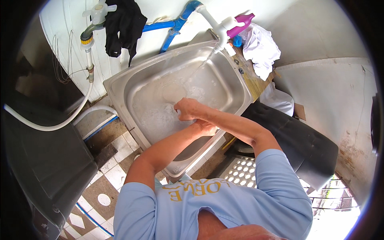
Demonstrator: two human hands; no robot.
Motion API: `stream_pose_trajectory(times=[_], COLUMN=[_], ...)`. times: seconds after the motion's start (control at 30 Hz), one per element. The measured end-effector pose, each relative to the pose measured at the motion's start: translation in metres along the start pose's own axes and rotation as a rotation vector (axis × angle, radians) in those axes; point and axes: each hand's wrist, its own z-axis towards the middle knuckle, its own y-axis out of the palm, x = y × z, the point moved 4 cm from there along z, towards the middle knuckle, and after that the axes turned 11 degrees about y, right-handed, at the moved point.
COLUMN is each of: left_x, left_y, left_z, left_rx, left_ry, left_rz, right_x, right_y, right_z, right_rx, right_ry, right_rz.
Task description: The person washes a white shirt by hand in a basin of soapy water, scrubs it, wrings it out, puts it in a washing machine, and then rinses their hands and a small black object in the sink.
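My right hand (pixel 187 109) is closed over the middle of the steel sink (pixel 230 86). A small whitish bit shows at its fingers, too little to name. My right forearm crosses over my left hand (pixel 206 127), which sits close against it near the sink's front side; its fingers are mostly hidden. Cloudy, foamy water (pixel 160 116) covers the basin's bottom, and a pale round shape shows dimly through it beyond my right hand. From the white pipe spout (pixel 219 44) a thin stream runs into the far right of the basin.
A black cloth (pixel 125 30) hangs behind the sink near a white valve (pixel 99 14). On the wooden ledge (pixel 256 82) at right lie a white cloth (pixel 261 50) and a purple bottle (pixel 242 25). A white hose (pixel 52 128) loops at left; a black padded seat (pixel 294 140) stands right.
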Motion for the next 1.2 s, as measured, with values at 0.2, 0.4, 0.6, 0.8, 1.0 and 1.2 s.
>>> stream_pose_trajectory(times=[0.2,0.4,0.6,0.8,1.0,1.2], left_x=[-0.001,0.088,0.071,0.086,0.111,0.124], left_y=[0.018,-0.132,-0.228,-0.259,-0.278,-0.247], left_z=[-0.004,-0.059,-0.128,-0.214,-0.301,-0.346], left_rx=[0.139,0.667,1.306,1.439,1.596,1.908], left_ry=[0.185,0.575,0.115,0.104,0.182,-0.141], left_rz=[0.091,-0.12,-1.132,-1.57,-1.293,-0.989], right_x=[-0.007,0.052,0.086,0.088,0.052,0.017], right_y=[0.0,-0.059,-0.188,-0.212,-0.233,-0.219], right_z=[-0.008,-0.078,-0.158,-0.133,-0.151,-0.174], right_rx=[0.076,-0.267,1.17,1.327,1.181,1.294], right_ry=[-0.046,0.004,0.065,-0.133,0.046,-0.038], right_rz=[0.077,1.018,0.41,0.161,0.316,0.453])
